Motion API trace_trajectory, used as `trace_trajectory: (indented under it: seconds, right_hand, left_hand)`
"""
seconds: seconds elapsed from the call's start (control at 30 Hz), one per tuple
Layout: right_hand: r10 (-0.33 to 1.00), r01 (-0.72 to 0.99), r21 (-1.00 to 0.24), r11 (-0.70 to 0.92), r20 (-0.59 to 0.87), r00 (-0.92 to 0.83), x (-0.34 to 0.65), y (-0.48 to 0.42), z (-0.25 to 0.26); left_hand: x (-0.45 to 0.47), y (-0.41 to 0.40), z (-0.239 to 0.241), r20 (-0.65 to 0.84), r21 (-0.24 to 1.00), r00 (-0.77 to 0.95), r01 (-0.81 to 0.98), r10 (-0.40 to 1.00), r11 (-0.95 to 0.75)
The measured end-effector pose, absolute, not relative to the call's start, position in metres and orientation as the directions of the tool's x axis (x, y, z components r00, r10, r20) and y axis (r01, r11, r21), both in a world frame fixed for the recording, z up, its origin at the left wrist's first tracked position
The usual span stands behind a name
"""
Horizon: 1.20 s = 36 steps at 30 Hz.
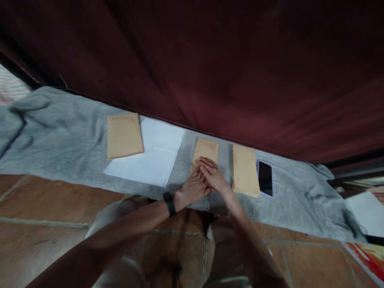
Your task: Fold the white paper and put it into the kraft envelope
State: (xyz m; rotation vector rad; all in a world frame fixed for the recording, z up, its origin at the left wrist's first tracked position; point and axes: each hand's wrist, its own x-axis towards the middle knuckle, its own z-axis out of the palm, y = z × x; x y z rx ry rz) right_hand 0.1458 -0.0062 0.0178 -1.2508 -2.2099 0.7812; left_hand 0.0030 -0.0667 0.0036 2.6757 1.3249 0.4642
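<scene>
A tan paper envelope (206, 149) lies on the grey cloth (75, 132) in the middle. My left hand (193, 189), with a black band at the wrist, rests flat on the envelope's near part. Across its fingers lies my right hand (213, 174), fingers stretched out and pressed together over them. The two hands overlap, so some left fingertips and the envelope's lower end are hidden. Neither hand grips anything that shows.
On the left, a larger tan envelope (124, 136) overlaps white paper sheets (156, 160). To the right are stacked tan envelopes (244, 170) and a phone (265, 179). A dark red curtain (210, 72) hangs behind. Below is a tiled floor (54, 204).
</scene>
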Motion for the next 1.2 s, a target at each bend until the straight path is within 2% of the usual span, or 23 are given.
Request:
trace_trajectory:
  seconds: [0.1, 0.27, 0.47, 0.73, 1.03, 1.2]
  right_hand:
    - [0.833, 0.639, -0.607, 0.473, 0.072, -0.549, 0.140, -0.001, 0.012]
    - [0.822, 0.711, -0.501, 0.494, 0.004, -0.569, 0.137, 0.016, 0.009]
    - [0.823, 0.755, -0.398, 0.522, 0.002, -0.568, 0.127, 0.053, 0.007]
    - [0.879, 0.836, -0.283, 0.470, 0.061, -0.473, 0.111, 0.095, 0.002]
    - [0.901, 0.861, -0.272, 0.429, 0.057, -0.431, 0.112, 0.087, 0.001]
    - [0.869, 0.813, -0.358, 0.459, -0.010, -0.495, 0.133, 0.055, 0.004]
  left_hand:
    - [0.006, -0.074, -0.001, 0.234, 0.239, 0.547, 0.769, 0.804, -0.593]
    - [0.008, -0.077, 0.001, 0.231, 0.194, 0.552, 0.781, 0.801, -0.594]
    - [0.006, -0.076, 0.007, 0.207, 0.229, 0.573, 0.759, 0.793, -0.609]
    - [0.006, -0.079, -0.003, 0.217, 0.263, 0.584, 0.737, 0.783, -0.623]
    - [0.007, -0.080, 0.003, 0.202, 0.249, 0.581, 0.748, 0.788, -0.616]
    - [0.008, -0.080, 0.009, 0.169, 0.260, 0.565, 0.765, 0.807, -0.590]
